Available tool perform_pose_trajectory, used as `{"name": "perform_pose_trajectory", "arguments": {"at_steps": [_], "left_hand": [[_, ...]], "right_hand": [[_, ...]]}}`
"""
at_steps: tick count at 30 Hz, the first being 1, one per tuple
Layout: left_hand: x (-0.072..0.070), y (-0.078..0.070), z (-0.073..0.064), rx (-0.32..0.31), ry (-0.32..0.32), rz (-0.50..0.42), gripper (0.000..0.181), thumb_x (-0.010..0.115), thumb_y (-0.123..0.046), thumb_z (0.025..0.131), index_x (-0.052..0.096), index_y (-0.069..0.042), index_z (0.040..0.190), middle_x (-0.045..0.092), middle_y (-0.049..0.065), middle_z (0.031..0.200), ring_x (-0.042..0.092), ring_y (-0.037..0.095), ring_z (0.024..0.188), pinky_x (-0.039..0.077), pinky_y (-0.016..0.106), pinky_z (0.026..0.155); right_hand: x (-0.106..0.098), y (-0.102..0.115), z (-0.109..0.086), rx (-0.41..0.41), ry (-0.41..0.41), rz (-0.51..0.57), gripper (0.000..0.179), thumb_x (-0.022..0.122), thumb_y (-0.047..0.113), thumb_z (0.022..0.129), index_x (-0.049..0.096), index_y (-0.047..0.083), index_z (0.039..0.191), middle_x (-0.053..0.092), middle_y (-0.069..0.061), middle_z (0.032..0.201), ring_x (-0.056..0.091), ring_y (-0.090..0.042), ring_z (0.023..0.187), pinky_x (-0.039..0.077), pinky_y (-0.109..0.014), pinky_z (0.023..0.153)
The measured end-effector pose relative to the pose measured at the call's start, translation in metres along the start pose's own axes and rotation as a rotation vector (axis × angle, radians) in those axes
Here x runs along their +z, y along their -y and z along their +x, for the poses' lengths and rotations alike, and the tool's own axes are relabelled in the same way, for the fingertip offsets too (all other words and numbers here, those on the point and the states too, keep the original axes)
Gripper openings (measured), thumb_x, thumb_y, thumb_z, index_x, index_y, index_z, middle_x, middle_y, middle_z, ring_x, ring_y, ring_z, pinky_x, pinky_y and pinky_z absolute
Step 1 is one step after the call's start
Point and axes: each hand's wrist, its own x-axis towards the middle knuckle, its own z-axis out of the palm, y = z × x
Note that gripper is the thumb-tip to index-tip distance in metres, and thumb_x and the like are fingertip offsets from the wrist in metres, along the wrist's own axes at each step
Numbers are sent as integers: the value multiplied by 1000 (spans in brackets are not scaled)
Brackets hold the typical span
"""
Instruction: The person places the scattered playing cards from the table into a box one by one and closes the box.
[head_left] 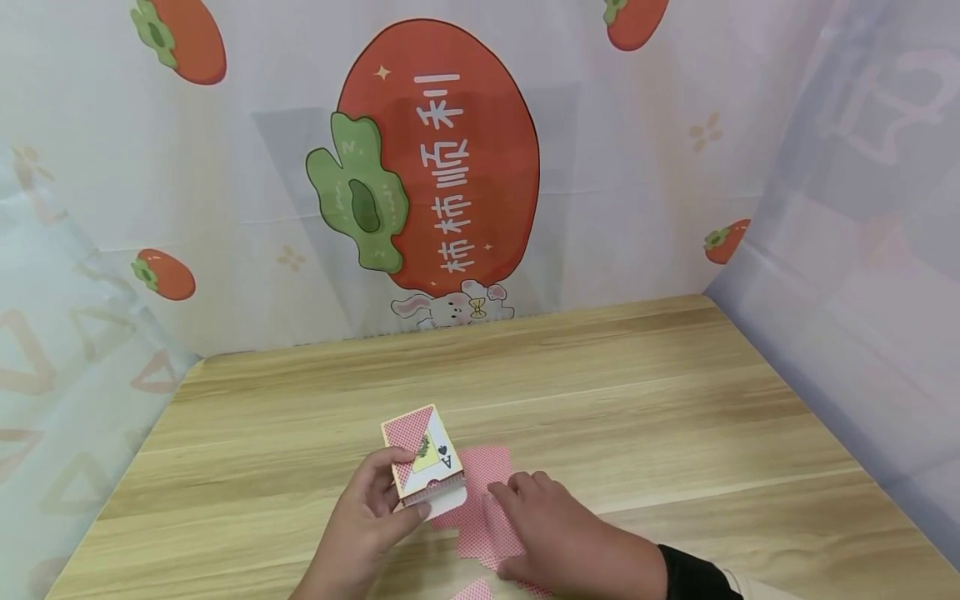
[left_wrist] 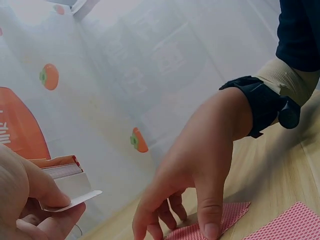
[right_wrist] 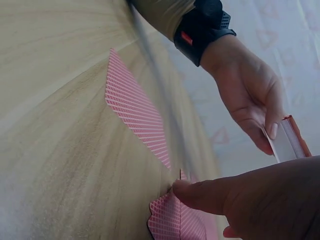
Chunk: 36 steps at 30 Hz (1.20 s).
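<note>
My left hand [head_left: 367,500] holds a playing card box [head_left: 435,442] above the table, thumb on the side nearer me and fingers around it. The box has a red-patterned face with an ace of spades. Its end flap [left_wrist: 82,199] hangs open, with a stack of card edges showing inside. To the right, my right hand [head_left: 555,525] is low over several red-backed playing cards [head_left: 483,467] spread face down. Its thumb [right_wrist: 200,195] and fingers grip a card from opposite edges; that card bends upward in the right wrist view. The palm hides part of the pile.
Another red-backed card [head_left: 474,590] lies apart at the near edge of the head view. The wooden table [head_left: 637,400] meets a persimmon-printed cloth [head_left: 622,208] at the back, with more cloth at both sides.
</note>
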Motion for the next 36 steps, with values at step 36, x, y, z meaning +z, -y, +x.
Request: {"name": "perform_pose_trajectory", "arguments": {"at_steps": [36], "left_hand": [[1, 0, -1, -20, -8, -21, 56, 67, 14, 78, 41, 2, 127, 47, 23, 126, 59, 28, 107, 57, 30, 81]], "right_hand": [[-2, 12, 12, -16, 48, -64, 55, 79, 27, 64, 56, 18, 112, 43, 4, 82, 38, -14, 75, 38, -27, 66]]}}
